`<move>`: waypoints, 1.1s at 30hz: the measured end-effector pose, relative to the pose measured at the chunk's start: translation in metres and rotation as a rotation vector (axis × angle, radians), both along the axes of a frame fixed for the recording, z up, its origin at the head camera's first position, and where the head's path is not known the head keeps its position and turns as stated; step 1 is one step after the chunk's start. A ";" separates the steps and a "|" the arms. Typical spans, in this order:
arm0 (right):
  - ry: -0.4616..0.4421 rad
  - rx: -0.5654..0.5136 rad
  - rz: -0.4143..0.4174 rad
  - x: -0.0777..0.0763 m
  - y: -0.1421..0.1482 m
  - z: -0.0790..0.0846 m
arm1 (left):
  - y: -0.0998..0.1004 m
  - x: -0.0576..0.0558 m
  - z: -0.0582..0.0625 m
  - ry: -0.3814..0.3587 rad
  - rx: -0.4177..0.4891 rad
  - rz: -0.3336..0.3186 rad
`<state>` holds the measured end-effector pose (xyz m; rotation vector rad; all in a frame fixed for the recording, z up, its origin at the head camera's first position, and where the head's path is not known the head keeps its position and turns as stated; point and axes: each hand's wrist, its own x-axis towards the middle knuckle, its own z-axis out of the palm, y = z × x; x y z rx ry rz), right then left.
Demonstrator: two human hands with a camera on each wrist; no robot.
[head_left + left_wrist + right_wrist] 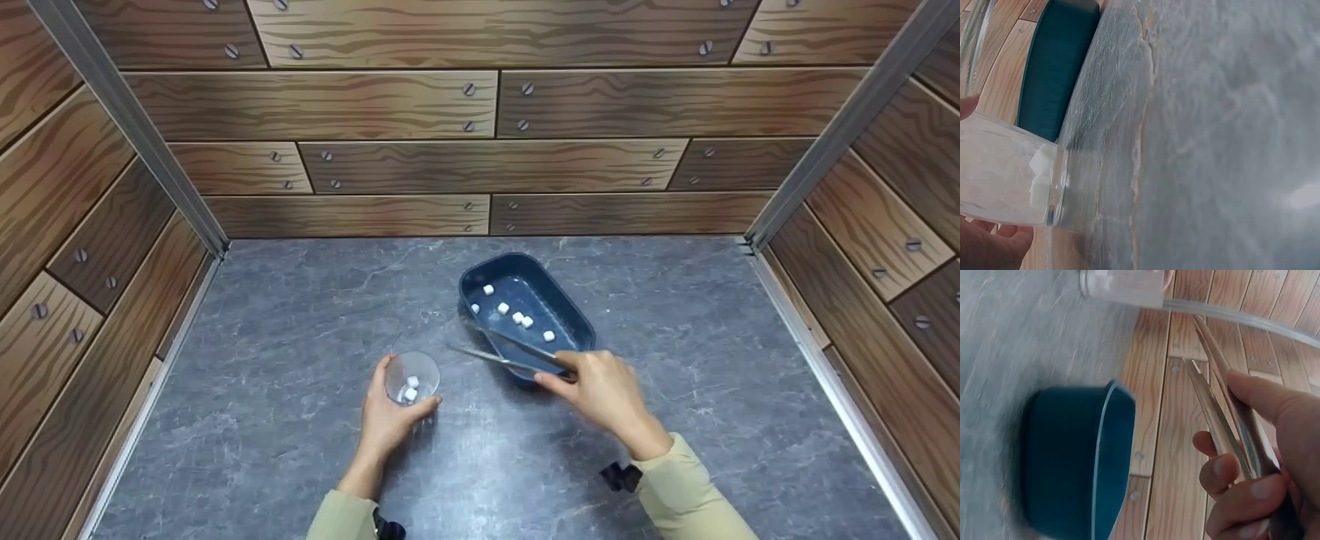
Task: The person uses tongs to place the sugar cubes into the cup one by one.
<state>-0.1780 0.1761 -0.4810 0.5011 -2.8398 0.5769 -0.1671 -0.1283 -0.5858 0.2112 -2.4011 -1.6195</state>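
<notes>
The right grip (pixel 604 390) pinches tweezers (pixel 491 358), their tips parted and pointing toward the glass (pixel 425 367), which the left grip (pixel 386 420) clasps with fingers and thumb round its sides. Two white cubes (pixel 411 393) lie at the glass's bottom. Just beyond, a blue tub (pixel 555 292) with six more cubes (pixel 502 308) stands on the desk (pixel 285 360), wood-patterned walls (pixel 405 165) around.

Left hand (pixel 991 244) grips clear glass (pixel 994 169), digits visible on opposite sides. Two white pieces (pixel 1042 161) sit side by side at its base. Blue-green container (pixel 1058 67) beyond, on grey veined surface (pixel 1213 140); wood-patterned panel (pixel 1005 53) behind. Whether glass base touches surface: unclear.
</notes>
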 end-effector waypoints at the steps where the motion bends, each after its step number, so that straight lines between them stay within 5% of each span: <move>1: 0.008 -0.004 -0.022 -0.001 0.003 -0.001 | 0.000 0.000 0.000 -0.002 0.003 -0.003; 10: 0.009 0.044 -0.187 -0.014 0.028 -0.011 | 0.000 0.000 0.000 -0.004 0.008 -0.007; 33: -0.222 0.222 -0.311 -0.038 0.045 -0.022 | -0.001 0.000 0.001 -0.015 0.009 -0.021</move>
